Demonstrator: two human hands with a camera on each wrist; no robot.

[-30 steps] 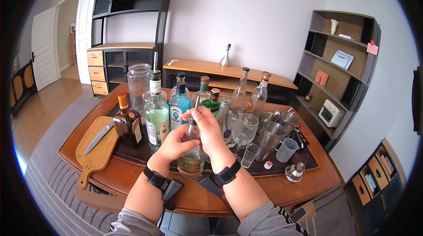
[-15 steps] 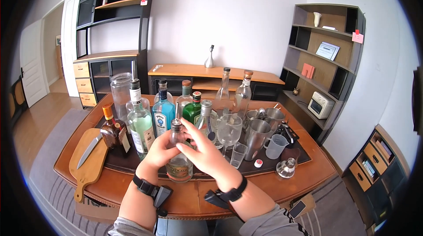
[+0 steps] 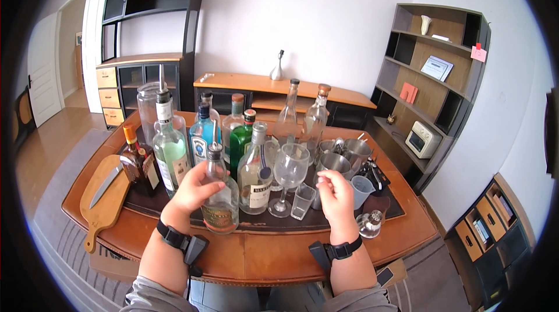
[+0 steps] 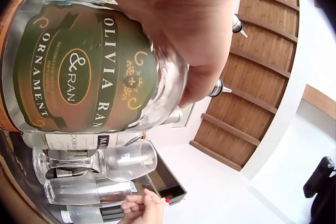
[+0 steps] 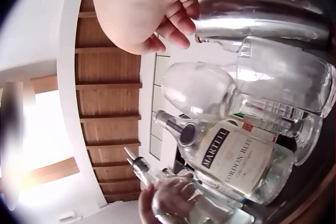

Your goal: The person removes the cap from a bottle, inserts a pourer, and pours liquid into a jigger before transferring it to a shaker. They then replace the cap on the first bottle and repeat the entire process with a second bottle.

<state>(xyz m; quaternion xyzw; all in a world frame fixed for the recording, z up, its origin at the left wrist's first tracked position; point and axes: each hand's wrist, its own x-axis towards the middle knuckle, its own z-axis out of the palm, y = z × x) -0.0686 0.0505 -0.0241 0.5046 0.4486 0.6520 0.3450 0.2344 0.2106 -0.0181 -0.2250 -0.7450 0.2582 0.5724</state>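
Observation:
My left hand (image 3: 189,192) grips the shoulder of a clear glass bottle (image 3: 220,220) with a green-and-brown label, upright near the table's front. A metal pour spout (image 3: 215,140) tops its neck. In the left wrist view the label (image 4: 79,71) reads "Olivia Ran". My right hand (image 3: 336,198) hovers in front of the steel shaker tin (image 3: 333,165), fingers loosely bent and holding nothing. Between the hands stand a Martell bottle (image 3: 254,187), a stemmed glass (image 3: 291,163) and a small drinking glass (image 3: 301,204).
Behind stand more bottles, including a blue one (image 3: 201,137), a green one (image 3: 240,143) and a pale green one with a spout (image 3: 170,157). A knife (image 3: 106,184) lies on the wooden board (image 3: 105,213) at left. A plastic measuring jug (image 3: 362,188) and a strainer-topped glass piece (image 3: 370,224) sit at right.
My right hand has left the spouted bottle's neck and moved right, toward the shaker tin. The left hand stays on the bottle. A small red-and-white cap has gone out of sight behind the right hand.

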